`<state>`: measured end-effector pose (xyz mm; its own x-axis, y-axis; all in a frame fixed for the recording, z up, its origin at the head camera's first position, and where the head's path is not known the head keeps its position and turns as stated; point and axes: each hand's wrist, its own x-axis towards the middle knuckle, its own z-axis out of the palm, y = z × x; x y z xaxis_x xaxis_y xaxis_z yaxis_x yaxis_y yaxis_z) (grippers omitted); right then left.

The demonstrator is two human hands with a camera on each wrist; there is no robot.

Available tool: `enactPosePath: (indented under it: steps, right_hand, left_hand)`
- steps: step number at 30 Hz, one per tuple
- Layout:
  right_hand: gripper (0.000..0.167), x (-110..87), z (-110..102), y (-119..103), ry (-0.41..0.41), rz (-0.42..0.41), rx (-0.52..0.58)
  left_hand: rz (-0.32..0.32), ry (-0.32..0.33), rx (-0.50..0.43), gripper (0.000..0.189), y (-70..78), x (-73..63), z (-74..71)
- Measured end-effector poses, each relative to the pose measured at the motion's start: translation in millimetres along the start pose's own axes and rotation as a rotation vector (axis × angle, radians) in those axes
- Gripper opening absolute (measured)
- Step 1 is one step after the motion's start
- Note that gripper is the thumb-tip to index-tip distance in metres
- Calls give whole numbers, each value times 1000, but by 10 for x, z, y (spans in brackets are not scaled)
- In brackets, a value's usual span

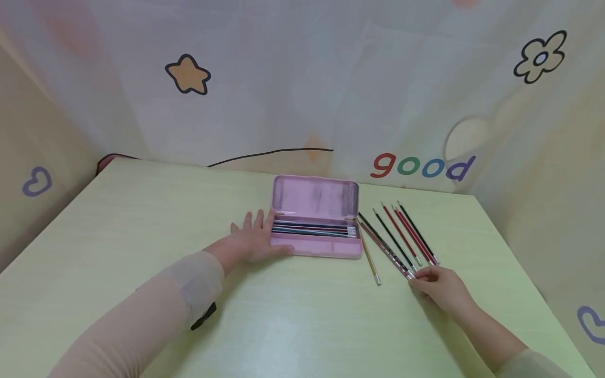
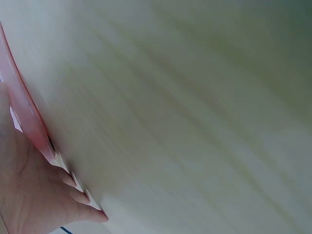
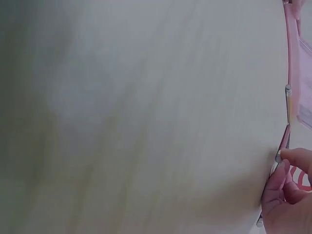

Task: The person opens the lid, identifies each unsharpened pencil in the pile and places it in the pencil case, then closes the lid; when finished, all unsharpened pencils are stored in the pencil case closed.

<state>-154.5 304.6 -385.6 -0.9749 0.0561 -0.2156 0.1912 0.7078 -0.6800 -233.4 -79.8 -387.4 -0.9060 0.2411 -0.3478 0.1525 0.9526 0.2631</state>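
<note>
A pink pencil case (image 1: 314, 249) lies on the table with its lid (image 1: 314, 197) raised at the back. Several dark pencils (image 1: 312, 229) lie lengthwise inside it. My left hand (image 1: 252, 242) rests at the case's left end, fingers spread and straight, thumb along the front edge. Well to the right, my right hand (image 1: 441, 289) pinches the near end of a reddish patterned pencil (image 1: 385, 249) between thumb and finger. That pinched end also shows in the right wrist view beside the right hand (image 3: 287, 195). The pencil's far end lies near the case's right side.
A yellow pencil (image 1: 371, 260) lies just right of the case. Black pencils (image 1: 394, 239) and red pencils (image 1: 402, 231) fan out beside the right hand. Behind the table (image 1: 312, 320) hangs a printed cloth (image 1: 283, 94), with more cloth at both sides.
</note>
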Motion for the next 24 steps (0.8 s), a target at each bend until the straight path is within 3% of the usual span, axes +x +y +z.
enactPosePath:
  steps: [6, 11, 15, 20, 24]
  right_hand:
    - [28, 11, -22, 16, -22, 10, 54]
    - [37, -11, -89, 42, 43, 22, 133]
    - [37, 6, -186, 122, 100, 47, 377]
    - [7, 26, -261, 179, 148, 43, 759]
    - [11, 29, -300, 155, 190, 4, 910]
  left_hand:
    - [5, 8, 1, 109, 9, -16, -10]
    - [4, 11, 1, 107, 30, -33, -20]
    - [6, 8, -7, 106, 46, -59, -31]
    - [7, 7, -4, 106, 48, -85, -36]
    - [0, 5, 1, 106, 57, -93, -52]
